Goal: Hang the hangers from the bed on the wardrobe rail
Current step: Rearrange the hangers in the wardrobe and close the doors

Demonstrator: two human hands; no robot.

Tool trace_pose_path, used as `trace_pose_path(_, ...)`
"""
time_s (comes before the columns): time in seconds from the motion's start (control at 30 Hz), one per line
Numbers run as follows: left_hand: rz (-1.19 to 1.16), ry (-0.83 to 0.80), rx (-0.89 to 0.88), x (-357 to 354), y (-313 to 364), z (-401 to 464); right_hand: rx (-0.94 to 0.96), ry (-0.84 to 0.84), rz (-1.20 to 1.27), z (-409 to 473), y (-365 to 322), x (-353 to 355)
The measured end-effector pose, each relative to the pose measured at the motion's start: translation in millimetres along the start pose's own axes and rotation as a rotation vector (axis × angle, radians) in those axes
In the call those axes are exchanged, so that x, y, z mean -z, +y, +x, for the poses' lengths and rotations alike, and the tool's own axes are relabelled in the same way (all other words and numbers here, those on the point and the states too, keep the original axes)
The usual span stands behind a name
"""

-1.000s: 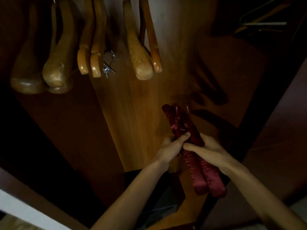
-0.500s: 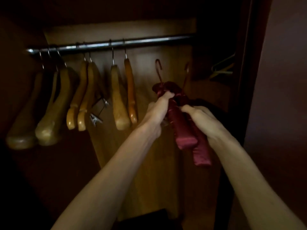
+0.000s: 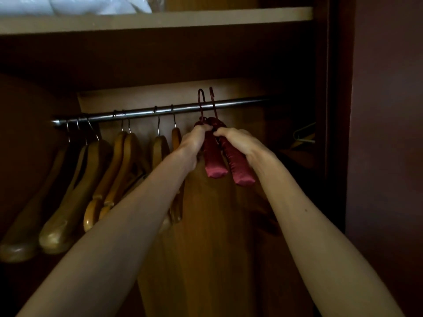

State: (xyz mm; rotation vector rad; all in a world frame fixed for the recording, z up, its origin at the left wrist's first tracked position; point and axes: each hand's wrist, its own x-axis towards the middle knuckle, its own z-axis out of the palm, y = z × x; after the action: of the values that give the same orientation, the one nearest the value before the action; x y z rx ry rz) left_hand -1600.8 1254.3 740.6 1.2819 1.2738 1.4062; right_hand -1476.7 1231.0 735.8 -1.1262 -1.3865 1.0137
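The person's left hand [image 3: 196, 139] and right hand [image 3: 235, 138] each grip one of two dark red padded satin hangers [image 3: 214, 157], held side by side with their hooks poking up just over the shiny metal wardrobe rail [image 3: 238, 103], with the hanging wooden hangers [image 3: 107, 179] at nine o'clock.

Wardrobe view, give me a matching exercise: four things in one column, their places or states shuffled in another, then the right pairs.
1. red padded hangers
2. wooden hangers
3. white bedding
4. rail

A. on the top shelf
B. hooked on, left part of the rail
C. held in both hands, hooks above the rail
D. steel bar under the shelf

Pairs: 1-C, 2-B, 3-A, 4-D
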Motion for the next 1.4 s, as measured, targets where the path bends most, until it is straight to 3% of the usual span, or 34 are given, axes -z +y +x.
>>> trace_pose_path(0.6, 0.095, -0.042, 0.078, -23, -12, 49, -0.084, 0.011, -0.066, 50, 15, 17)
trace_pose_path(0.8, 0.419, 0.036, -0.015, -8, 4, 36, -0.123, 0.123, -0.146, 48, 19, 23)
trace_pose_path(0.97, 0.791, 0.245, -0.384, 34, 11, 18, 0.271, 0.479, -0.518, 20, 8, 16)
trace_pose_path(1.03, 0.845, 0.373, -0.448, 55, 12, 13, 0.458, 0.519, -0.544, -1, -3, -1)
trace_pose_path(1.17, 0.829, 0.429, -0.407, 88, 9, 7, 0.524, 0.381, -0.684, -35, -16, -54)
trace_pose_path(1.4, 0.542, 0.175, -0.007, 110, -20, 11, 0.309, 0.057, -0.786, -33, 8, -121)
